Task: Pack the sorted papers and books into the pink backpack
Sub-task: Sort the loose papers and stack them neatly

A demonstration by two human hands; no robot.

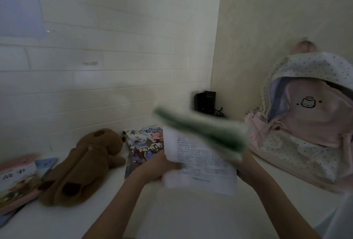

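Observation:
Both my hands hold a stack of printed white papers (pixel 198 162) above the white desk. My left hand (pixel 152 168) grips the stack's left edge. My right hand (pixel 246 170) grips its right side, mostly hidden behind the sheets. A blurred green-edged book or booklet (pixel 200 130) lies on top of the papers at their far end. The pink backpack (pixel 305 124) with a dotted white lining stands open at the right, against the wall. Several illustrated books (pixel 145 143) lie on the desk just left of the papers.
A brown plush toy (pixel 86 164) lies on the white desk (pixel 172 215) left of centre. More books (pixel 17 181) are stacked at the far left edge. A black device (pixel 205 101) with cables sits in the back corner by the tiled wall.

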